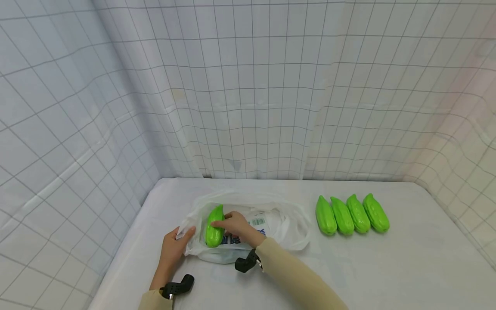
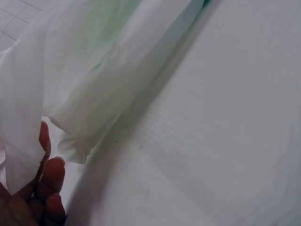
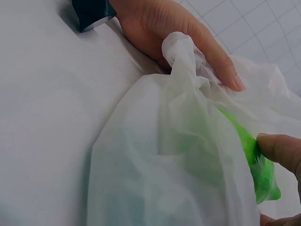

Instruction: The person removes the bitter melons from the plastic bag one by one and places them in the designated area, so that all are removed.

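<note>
Beige-sleeved arms reach over the white cloth-covered counter [image 1: 387, 267]. Thin white plastic bag [image 1: 279, 224] lies near its front-left edge; left hand [image 1: 174, 247] pinches the rim, apparently holding it open. Right hand [image 1: 232, 224] grips a ridged green gourd [image 1: 214, 226] at the mouth. Four matching green gourds [image 1: 351, 214] sit toward the right edge.

Glossy green gourd [image 1: 215, 226], ridged, lying lengthwise at the mouth of a thin white plastic bag [image 1: 279, 226]. Bag crumpled, open, flat on the worktop.

green gourds [image 1: 352, 214] x5 (4 in row, 1 at bag) | plastic bag [image 1: 279, 228] x1 | hands [image 1: 232, 224] x2
</note>
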A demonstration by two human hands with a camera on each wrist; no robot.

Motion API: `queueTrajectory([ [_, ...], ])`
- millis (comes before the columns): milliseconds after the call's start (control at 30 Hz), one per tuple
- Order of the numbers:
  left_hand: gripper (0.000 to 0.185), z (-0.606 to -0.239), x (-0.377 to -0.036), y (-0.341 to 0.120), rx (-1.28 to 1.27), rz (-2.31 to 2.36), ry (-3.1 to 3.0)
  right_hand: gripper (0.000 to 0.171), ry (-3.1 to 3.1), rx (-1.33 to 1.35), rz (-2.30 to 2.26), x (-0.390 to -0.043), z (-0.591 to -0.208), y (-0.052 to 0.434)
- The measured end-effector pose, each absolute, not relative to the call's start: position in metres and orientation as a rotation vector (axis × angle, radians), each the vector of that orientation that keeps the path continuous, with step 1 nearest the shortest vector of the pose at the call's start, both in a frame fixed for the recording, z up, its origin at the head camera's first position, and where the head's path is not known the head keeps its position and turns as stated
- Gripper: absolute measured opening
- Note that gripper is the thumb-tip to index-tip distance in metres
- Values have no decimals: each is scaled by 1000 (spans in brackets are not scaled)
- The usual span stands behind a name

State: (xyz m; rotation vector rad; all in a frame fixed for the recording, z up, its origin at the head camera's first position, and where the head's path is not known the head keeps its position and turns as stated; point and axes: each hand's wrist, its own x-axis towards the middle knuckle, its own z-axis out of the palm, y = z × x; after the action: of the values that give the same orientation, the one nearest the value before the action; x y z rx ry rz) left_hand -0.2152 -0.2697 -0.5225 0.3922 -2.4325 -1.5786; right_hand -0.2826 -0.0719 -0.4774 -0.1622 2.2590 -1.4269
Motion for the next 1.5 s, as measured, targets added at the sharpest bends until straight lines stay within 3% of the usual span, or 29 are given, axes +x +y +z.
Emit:
queueTrajectory([
  [1100,49,-521,-215,-269,409,-1558,-2458,70,2067,-141,-1629,-276,-478,-55],
  [1500,51,-521,-216,-269,423,-1574,-2456,49,1898,-162,-1759,-270,-472,-46],
])
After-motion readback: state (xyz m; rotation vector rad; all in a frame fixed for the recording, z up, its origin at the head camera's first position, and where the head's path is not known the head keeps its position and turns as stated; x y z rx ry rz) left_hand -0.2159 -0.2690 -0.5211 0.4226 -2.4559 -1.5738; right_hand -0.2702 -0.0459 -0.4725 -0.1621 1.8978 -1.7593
